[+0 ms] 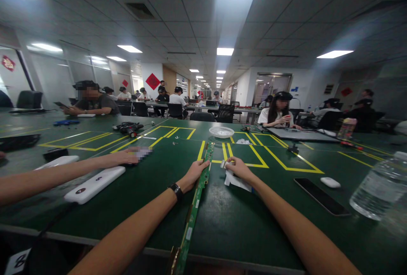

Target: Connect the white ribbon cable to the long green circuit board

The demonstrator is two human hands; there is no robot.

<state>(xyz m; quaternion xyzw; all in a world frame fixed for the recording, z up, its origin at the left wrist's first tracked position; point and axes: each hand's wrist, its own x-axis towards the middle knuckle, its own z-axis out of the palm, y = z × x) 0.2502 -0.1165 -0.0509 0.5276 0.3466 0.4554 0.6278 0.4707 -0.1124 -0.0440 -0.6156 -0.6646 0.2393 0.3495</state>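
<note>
My left hand is closed around the upper part of a long, narrow green circuit board. The board slants from the middle of the table down past its near edge, with small parts and pale labels along it. To the right of it, my right hand pinches a small whitish piece with a metallic look; its exact kind is too small to make out. A white sheet-like strip hangs or lies just under that hand, and I cannot tell whether it joins the pinched piece.
A clear plastic dish stands ahead on the green table. At right are a black phone, a white earphone case and a water bottle. At left lies a white power bank, beside another person's hand. People sit farther back.
</note>
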